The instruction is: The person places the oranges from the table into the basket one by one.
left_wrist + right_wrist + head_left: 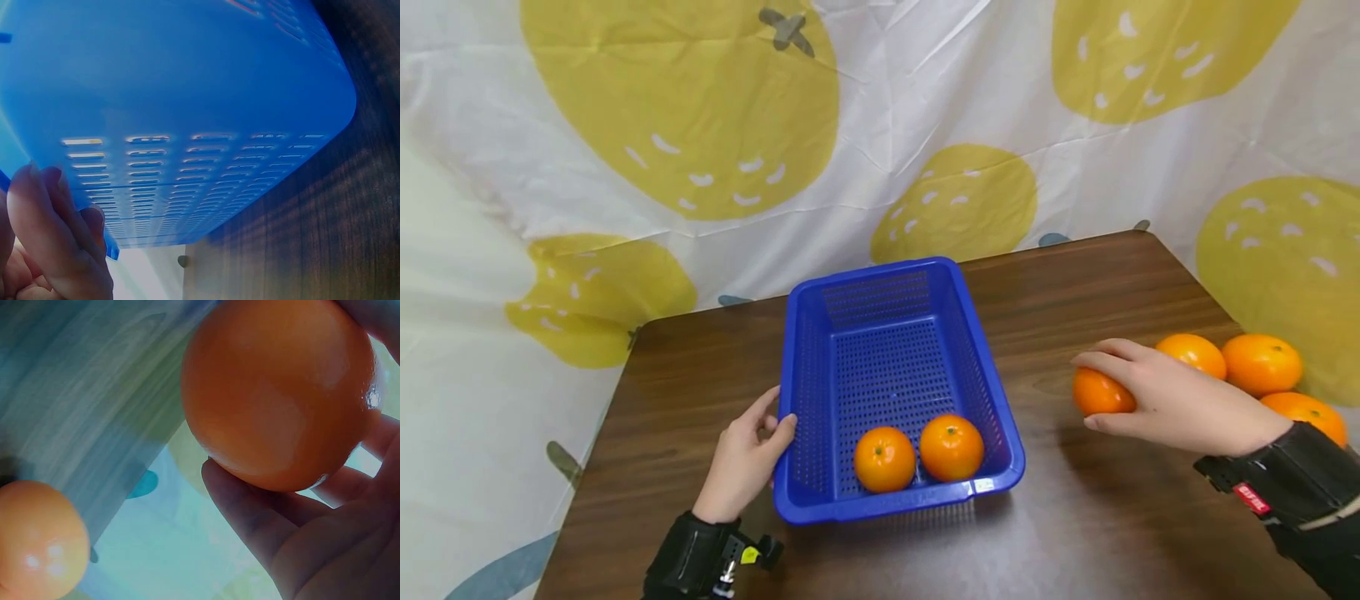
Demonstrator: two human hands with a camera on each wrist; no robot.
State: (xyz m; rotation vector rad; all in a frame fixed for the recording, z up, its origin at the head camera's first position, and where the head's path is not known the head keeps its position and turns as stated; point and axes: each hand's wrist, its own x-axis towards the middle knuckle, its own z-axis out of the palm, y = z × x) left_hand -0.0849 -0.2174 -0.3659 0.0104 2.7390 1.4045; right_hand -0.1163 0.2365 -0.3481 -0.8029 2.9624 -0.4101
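Holding an orange (1101,393) in the right hand (1180,396), well to the right of a blue basket (891,367) set on a brown table (700,400). Bending the fingers over the fruit's far side and laying the thumb along its near side, spread about as wide as the orange itself. Apparently steadying the blue basket meanwhile with the left hand (741,458), pinching its left rim between thumb and fingers, with fingertips close against the outer wall in the left-wrist view.

Already inside, at the basket's near end: one orange to the left (884,459) and another to the right (951,447), just beside each other. Lying outside, farther right of the basket than the held fruit: a third pale-lit piece partly behind the hand (1193,353), a fourth next to it (1262,365), and a fifth nearer (1305,410), partly covered by a black wristband (1288,475).

Judged by the visible count, under halfway: two in, one in hand and not yet in the basket, three left out. Impossible to tell of any more past the right edge. Hung beyond the basket: a white cloth with yellow prints (880,92).
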